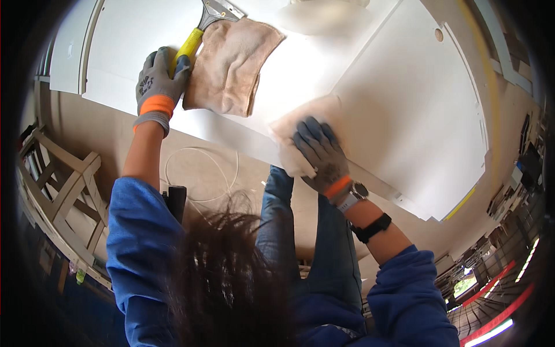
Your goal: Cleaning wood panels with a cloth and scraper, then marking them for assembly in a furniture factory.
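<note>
A scraper with a yellow handle [188, 48] and a grey metal head lies on a large white panel [277, 69]. My left hand [158, 81], in a grey glove with an orange cuff, is closed round the lower end of the handle. Right beside it is a folded tan-brown cloth [231, 69], and the scraper's head meets its upper edge. My right hand [321, 151], gloved the same way, presses a pale pinkish cloth [287, 124] onto the panel's near edge. That cloth looks blurred, and part of it is hidden under the fingers.
A raised seam divides the panel, whose right part [416, 115] has a small round hole [439, 35] near its far edge. A whitish round object [324, 14] sits blurred at the far side. On the floor are a thin looped cable [199, 149] and, leftward, a wooden frame [63, 179].
</note>
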### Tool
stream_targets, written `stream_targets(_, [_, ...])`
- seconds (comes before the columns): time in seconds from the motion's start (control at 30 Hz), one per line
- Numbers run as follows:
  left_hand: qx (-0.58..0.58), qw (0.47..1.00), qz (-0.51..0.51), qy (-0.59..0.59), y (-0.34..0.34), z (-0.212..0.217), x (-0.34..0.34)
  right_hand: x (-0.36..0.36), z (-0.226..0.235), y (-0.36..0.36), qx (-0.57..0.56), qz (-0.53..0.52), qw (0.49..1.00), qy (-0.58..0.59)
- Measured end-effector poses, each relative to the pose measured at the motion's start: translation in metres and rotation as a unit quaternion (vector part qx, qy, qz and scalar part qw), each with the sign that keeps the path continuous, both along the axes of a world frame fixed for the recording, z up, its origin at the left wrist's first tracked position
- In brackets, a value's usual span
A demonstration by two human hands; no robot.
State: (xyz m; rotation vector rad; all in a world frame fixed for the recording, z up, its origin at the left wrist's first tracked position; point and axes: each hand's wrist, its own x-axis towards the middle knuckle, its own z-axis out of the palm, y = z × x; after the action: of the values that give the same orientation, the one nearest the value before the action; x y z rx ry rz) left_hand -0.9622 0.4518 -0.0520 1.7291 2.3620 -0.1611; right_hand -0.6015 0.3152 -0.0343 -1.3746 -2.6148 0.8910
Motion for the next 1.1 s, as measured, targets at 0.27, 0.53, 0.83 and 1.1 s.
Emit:
stream_targets(0.27, [-0.039, 0.999, -0.01, 0.007, 0.017, 0.001, 0.003, 0.001, -0.003, 0.0, 0.0, -0.015, 1.0, -0.003])
stream_targets(0.53, [0.129, 0.976, 0.138, -0.112, 0.001, 0.037, -0.036, 0.039, -0.01, 0.007, -0.102, -0.173, 0.962, 0.184])
stream_targets(0.83, [0.11, 0.893, 0.181, -0.397, -0.158, 0.1, 0.096, 0.182, 0.064, 0.074, -0.079, -0.766, 0.504, 0.39])
stream_targets(1.1, [-0.074, 0.955, 0.074, -0.277, -0.254, 0.062, 0.227, 0.212, 0.066, 0.056, -0.13, -0.684, 0.621, 0.361])
